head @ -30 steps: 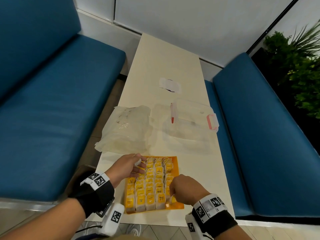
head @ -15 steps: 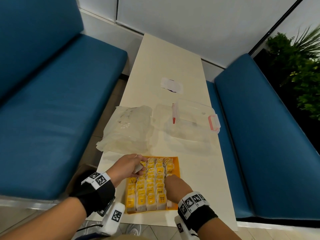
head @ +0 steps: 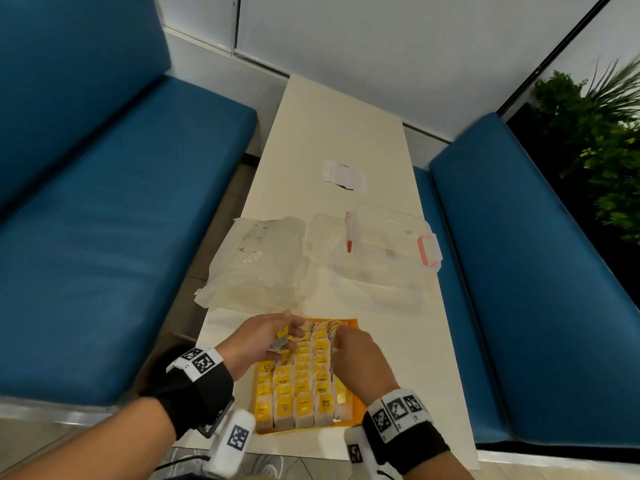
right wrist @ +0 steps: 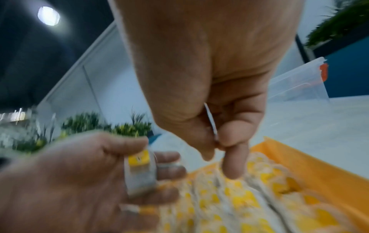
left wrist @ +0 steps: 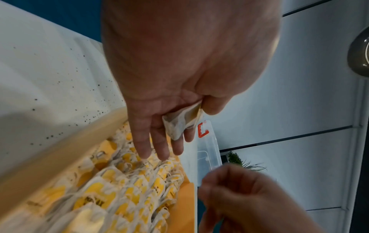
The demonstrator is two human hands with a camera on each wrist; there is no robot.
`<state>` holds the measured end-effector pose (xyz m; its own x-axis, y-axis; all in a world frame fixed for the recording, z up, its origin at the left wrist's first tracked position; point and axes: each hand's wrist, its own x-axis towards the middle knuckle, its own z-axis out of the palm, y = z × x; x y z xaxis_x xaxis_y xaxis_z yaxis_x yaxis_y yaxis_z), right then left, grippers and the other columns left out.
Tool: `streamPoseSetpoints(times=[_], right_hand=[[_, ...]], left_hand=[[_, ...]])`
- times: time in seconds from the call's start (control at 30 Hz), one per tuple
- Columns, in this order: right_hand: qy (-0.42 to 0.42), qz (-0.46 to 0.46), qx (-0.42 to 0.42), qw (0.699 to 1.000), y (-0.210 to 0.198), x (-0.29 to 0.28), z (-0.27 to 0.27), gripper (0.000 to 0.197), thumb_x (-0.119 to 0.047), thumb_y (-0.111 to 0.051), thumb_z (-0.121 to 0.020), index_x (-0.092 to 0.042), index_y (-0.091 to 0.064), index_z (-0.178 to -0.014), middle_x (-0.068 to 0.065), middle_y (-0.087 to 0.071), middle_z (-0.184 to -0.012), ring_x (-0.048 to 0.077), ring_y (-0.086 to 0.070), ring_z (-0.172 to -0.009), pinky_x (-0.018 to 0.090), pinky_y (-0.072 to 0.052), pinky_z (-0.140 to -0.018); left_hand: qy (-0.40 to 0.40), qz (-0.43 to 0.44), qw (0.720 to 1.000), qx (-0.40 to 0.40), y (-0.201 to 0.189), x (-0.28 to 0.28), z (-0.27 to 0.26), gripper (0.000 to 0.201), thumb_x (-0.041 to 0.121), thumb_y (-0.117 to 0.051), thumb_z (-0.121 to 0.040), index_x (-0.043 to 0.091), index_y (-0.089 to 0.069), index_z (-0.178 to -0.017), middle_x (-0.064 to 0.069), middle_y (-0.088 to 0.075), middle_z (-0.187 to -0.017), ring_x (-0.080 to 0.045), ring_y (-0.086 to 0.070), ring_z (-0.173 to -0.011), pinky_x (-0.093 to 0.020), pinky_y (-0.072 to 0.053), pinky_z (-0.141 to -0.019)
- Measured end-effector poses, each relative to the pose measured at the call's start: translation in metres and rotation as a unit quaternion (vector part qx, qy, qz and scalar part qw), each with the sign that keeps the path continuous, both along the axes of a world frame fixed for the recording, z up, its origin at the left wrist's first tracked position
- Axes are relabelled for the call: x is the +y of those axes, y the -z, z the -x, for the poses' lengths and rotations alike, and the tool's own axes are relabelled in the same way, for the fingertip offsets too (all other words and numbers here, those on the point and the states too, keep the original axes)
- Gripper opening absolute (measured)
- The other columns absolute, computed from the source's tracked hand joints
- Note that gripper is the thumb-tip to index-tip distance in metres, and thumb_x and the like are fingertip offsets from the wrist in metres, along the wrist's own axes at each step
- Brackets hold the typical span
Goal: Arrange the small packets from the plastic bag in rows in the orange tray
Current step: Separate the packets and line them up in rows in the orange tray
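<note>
The orange tray (head: 294, 430) lies at the table's near edge, filled with rows of small white packets (head: 304, 382) bearing yellow tags. My left hand (head: 287, 332) hovers over the tray's far left corner and pinches one packet (left wrist: 182, 121) between thumb and fingers; its yellow label (right wrist: 138, 158) faces the right wrist view. My right hand (head: 341, 336) is above the far end of the rows, its thumb and forefinger pinching a thin white packet (right wrist: 211, 123) seen edge-on. The crumpled plastic bag (head: 259, 265) lies beyond the tray on the left.
A clear lidded box (head: 388, 244) with pink latches sits beyond the tray on the right. A white paper scrap (head: 344, 172) lies farther up the cream table (head: 415, 341). Blue benches (head: 104, 237) flank the table; a plant (head: 595, 140) stands at far right.
My right hand has moved from the tray's near right corner up to its far end, close to the left hand. The left hand has stayed at the far left corner with its packet.
</note>
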<state>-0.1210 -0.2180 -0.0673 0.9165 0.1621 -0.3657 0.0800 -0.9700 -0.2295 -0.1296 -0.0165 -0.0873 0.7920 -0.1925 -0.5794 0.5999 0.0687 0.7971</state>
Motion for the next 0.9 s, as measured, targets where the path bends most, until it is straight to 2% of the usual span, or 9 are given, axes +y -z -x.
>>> streamPoseSetpoints(times=[0.1, 0.23, 0.33, 0.4, 0.47, 0.57, 0.67, 0.8, 0.9], right_hand=[[0.061, -0.196, -0.004, 0.979, -0.024, 0.016, -0.007, 0.010, -0.015, -0.062, -0.087, -0.024, -0.061, -0.092, -0.003, -0.063, -0.076, 0.017, -0.070, -0.066, 0.033, -0.056, -0.063], [0.040, -0.265, -0.016, 0.963, -0.028, 0.029, -0.015, 0.035, -0.017, -0.074, -0.081, -0.034, -0.068, -0.110, -0.008, -0.059, -0.097, 0.001, -0.058, -0.068, 0.019, -0.052, -0.072], [0.023, -0.293, -0.004, 0.956, -0.026, 0.035, -0.014, 0.032, -0.009, -0.073, -0.080, -0.024, -0.070, -0.108, -0.003, -0.055, -0.104, -0.007, -0.057, -0.070, 0.009, -0.046, -0.066], [0.003, -0.291, -0.023, 0.957, -0.025, 0.040, -0.012, 0.025, -0.007, -0.072, -0.078, -0.023, -0.071, -0.097, -0.004, -0.056, -0.100, -0.002, -0.056, -0.072, 0.010, -0.045, -0.067], [0.002, -0.300, -0.042, 0.953, -0.024, 0.041, -0.013, 0.025, -0.006, -0.071, -0.077, -0.029, -0.067, -0.084, -0.005, -0.057, -0.094, 0.004, -0.055, -0.071, 0.012, -0.045, -0.067], [0.030, -0.319, -0.082, 0.944, -0.023, 0.036, -0.017, 0.033, -0.002, -0.072, -0.077, -0.033, -0.063, -0.070, -0.006, -0.061, -0.085, 0.007, -0.059, -0.071, 0.012, -0.045, -0.066], [0.054, -0.323, -0.072, 0.942, -0.027, 0.030, -0.022, 0.017, -0.005, -0.073, -0.078, -0.020, -0.069, -0.073, -0.005, -0.068, -0.080, 0.006, -0.063, -0.071, 0.015, -0.050, -0.064], [0.068, -0.330, -0.038, 0.941, -0.031, 0.024, -0.025, 0.018, -0.007, -0.072, -0.082, -0.024, -0.067, -0.076, 0.001, -0.069, -0.076, 0.018, -0.069, -0.068, 0.034, -0.059, -0.069], [0.033, -0.288, -0.030, 0.957, -0.037, 0.024, -0.024, 0.022, -0.009, -0.071, -0.084, -0.030, -0.067, -0.080, -0.002, -0.067, -0.077, 0.018, -0.067, -0.069, 0.024, -0.055, -0.064]], left_hand=[[-0.008, 0.027, 1.000, 0.008, -0.002, -0.006, -0.001, 0.040, 0.043, -0.041, -0.108, 0.020, -0.072, -0.118, 0.000, -0.078, -0.109, -0.028, -0.071, -0.109, -0.049, -0.053, -0.100], [-0.001, 0.072, 0.997, 0.021, -0.008, -0.012, -0.002, 0.049, 0.051, -0.041, -0.105, 0.017, -0.071, -0.120, -0.014, -0.076, -0.113, -0.026, -0.074, -0.103, -0.045, -0.056, -0.089], [0.011, 0.095, 0.995, 0.016, -0.010, -0.015, -0.002, 0.054, 0.056, -0.038, -0.103, 0.016, -0.071, -0.117, -0.014, -0.076, -0.111, -0.029, -0.074, -0.104, -0.055, -0.055, -0.097], [0.022, 0.100, 0.995, 0.010, -0.012, -0.015, -0.003, 0.059, 0.060, -0.037, -0.101, 0.014, -0.072, -0.115, -0.013, -0.076, -0.112, -0.029, -0.074, -0.105, -0.057, -0.055, -0.098], [0.043, 0.118, 0.992, 0.004, -0.011, -0.013, -0.004, 0.062, 0.062, -0.038, -0.099, 0.014, -0.072, -0.118, -0.012, -0.075, -0.114, -0.028, -0.073, -0.107, -0.052, -0.056, -0.096], [0.096, 0.114, 0.988, -0.041, -0.007, -0.006, -0.003, 0.048, 0.053, -0.049, -0.099, 0.018, -0.071, -0.124, -0.007, -0.075, -0.118, -0.024, -0.072, -0.110, -0.044, -0.056, -0.094], [0.097, 0.054, 0.989, -0.101, -0.001, -0.002, -0.002, 0.027, 0.028, -0.062, -0.100, 0.010, -0.073, -0.117, -0.012, -0.074, -0.114, -0.021, -0.073, -0.096, -0.040, -0.058, -0.085], [0.075, 0.002, 0.988, -0.137, 0.000, -0.005, -0.002, 0.020, 0.015, -0.058, -0.103, 0.006, -0.075, -0.104, -0.016, -0.075, -0.102, -0.019, -0.071, -0.081, -0.029, -0.056, -0.068], [0.095, -0.030, 0.983, -0.157, 0.000, -0.007, -0.003, 0.019, 0.015, -0.058, -0.103, 0.006, -0.075, -0.101, -0.014, -0.076, -0.096, -0.018, -0.073, -0.081, -0.030, -0.058, -0.068]])
